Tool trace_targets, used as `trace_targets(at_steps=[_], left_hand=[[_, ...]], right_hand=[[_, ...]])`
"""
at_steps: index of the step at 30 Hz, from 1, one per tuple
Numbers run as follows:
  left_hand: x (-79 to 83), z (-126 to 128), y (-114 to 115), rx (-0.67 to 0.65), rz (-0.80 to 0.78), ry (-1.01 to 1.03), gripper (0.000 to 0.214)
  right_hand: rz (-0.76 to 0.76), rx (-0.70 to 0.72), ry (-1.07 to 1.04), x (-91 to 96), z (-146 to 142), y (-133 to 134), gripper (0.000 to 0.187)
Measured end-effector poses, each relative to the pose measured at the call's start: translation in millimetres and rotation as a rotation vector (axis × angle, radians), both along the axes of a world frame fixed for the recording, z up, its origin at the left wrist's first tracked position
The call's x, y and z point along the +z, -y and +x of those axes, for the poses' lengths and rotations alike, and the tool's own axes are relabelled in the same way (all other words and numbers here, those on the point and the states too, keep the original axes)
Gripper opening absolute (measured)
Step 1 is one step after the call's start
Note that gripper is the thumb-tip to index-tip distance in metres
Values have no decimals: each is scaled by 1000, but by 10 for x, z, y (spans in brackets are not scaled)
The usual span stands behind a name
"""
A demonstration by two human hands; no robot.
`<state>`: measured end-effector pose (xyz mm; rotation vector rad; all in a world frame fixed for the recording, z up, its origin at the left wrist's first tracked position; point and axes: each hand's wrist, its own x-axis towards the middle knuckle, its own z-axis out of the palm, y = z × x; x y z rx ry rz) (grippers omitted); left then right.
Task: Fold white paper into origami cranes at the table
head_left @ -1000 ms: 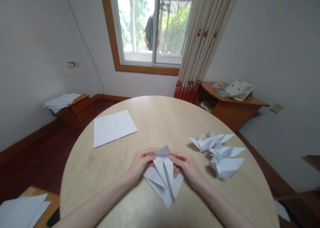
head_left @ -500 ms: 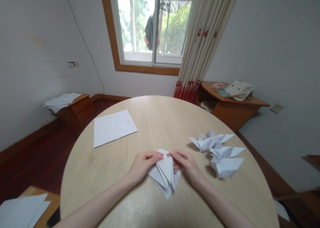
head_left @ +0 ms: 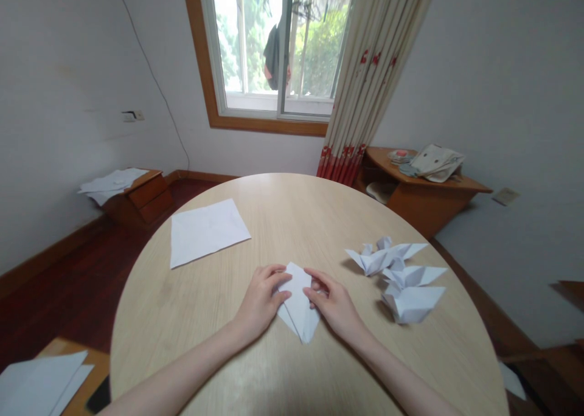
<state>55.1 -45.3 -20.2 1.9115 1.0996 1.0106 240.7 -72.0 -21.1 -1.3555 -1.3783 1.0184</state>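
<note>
1. Left hand [head_left: 261,303]: on the left side of the folded white paper [head_left: 296,300], fingers [head_left: 278,276] half open, curved and lying across the paper's upper left edge. Thumb hidden, so any pinch impossible to tell.
2. Right hand [head_left: 335,306]: on the right side of the same paper, fingers [head_left: 317,279] spread and half open, tips at the paper's right edge. Firm hold or light touch impossible to tell.
3. Folded white paper: flat on the round wooden worktop [head_left: 182,325], between both hands, near the worktop's front edge, narrowing to a point toward the body, with layered flaps at the lower end.
4. Just right of the right hand, well clear of it: three folded paper figures with pointed wings, the first [head_left: 383,256] slightly apart from the second [head_left: 414,276] and third [head_left: 413,303], these two touching or nearly so.
5. Upper left of the hands: a flat white paper sheet [head_left: 207,232] on the worktop, near neither hand.
6. Lower left corner: a stack of white paper sheets [head_left: 41,382] on a separate wooden surface [head_left: 68,348].
7. Farther off: a small wooden bedside cabinet [head_left: 146,191] under loose white papers [head_left: 109,183]; a wooden corner cabinet [head_left: 424,200] under a cloth bag [head_left: 438,163]; a red-trimmed curtain [head_left: 360,100] beside a window [head_left: 274,51].
</note>
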Motion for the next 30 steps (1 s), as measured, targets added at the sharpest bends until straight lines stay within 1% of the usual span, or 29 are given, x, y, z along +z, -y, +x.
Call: trace_targets(at_steps=[2, 4, 6, 8, 12, 15, 21, 24, 27, 30], left_hand=[[-24, -9, 7, 8, 88, -73, 25], [-40, -11, 28, -22, 127, -123, 25], [-45, -3, 66, -64, 146, -174, 26], [-37, 13, 119, -87, 164, -240, 29], [-20, 55, 232, -58, 243, -370, 31], [-33, 79, 283, -53, 303, -452, 35], [-63, 93, 295, -83, 351, -632, 37], [-54, 92, 293, -95, 361, -652, 38], [-44, 89, 293, -108, 352, -638, 39], [-37, 87, 293, -110, 324, -620, 39]], right_hand=[[117, -19, 215, -5, 16, 10, 36], [191, -35, 393, -13, 36, 16, 33], [192, -46, 513, -33, 54, 17, 36], [162, -42, 593, -63, 61, 15, 40], [151, -16, 660, -108, 53, 21, 41], [153, -4, 626, -105, 51, 22, 38], [106, -23, 457, -51, 84, -11, 29], [76, -31, 367, -37, 94, -15, 27], [53, -87, 258, -48, 101, -17, 29], [38, -117, 102, -62, 111, -37, 30]])
